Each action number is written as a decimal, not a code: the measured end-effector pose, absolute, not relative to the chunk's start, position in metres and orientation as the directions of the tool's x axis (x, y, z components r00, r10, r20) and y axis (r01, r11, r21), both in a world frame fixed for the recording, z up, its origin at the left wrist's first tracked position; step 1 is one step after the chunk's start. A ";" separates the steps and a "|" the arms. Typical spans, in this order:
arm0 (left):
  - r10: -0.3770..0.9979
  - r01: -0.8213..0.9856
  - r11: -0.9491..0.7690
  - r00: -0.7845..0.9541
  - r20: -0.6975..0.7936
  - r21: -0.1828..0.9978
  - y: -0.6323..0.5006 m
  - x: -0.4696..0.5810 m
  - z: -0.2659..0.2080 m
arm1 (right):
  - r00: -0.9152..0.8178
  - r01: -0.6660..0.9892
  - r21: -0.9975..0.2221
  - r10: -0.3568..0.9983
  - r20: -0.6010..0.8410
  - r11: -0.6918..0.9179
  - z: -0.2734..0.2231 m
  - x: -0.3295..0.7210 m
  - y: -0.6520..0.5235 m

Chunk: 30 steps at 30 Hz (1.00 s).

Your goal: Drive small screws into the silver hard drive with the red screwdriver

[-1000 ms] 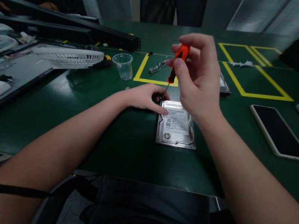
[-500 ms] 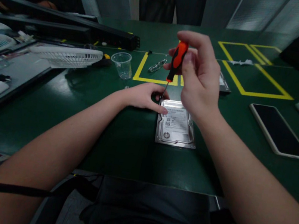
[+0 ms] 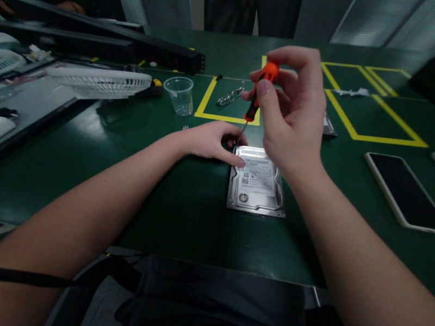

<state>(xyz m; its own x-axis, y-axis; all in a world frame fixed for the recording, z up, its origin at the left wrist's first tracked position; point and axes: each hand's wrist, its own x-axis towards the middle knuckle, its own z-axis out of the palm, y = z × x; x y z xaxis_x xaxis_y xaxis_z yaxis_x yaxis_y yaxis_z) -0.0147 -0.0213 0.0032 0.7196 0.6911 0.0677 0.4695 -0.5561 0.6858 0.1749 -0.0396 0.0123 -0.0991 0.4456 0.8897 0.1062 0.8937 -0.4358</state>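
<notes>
Hard drive (image 3: 259, 183) lies flat on the green table (image 3: 178, 201), its far left corner under the left hand (image 3: 209, 140), whose fingers press down on that corner, held close together. Directly above that corner, the right hand (image 3: 291, 114) pinches an orange screwdriver (image 3: 260, 90) upright between thumb and fingertips, tip down at the corner. Beyond the left hand stands a clear plastic cup (image 3: 179, 94); right of the right hand lies a phone (image 3: 408, 192).
</notes>
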 end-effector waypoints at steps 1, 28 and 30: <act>0.691 0.469 -0.557 0.720 0.069 0.686 -0.021 -0.015 0.003 | -0.103 0.102 -0.442 0.451 0.886 0.891 0.013 0.175 -0.041; 0.696 0.476 -0.547 0.716 0.058 0.688 -0.022 -0.015 0.003 | -0.091 0.105 -0.479 0.488 0.868 0.871 0.016 0.174 -0.047; 0.700 0.481 -0.540 0.713 0.051 0.690 -0.022 -0.015 0.004 | -0.088 0.110 -0.485 0.495 0.864 0.867 0.014 0.175 -0.046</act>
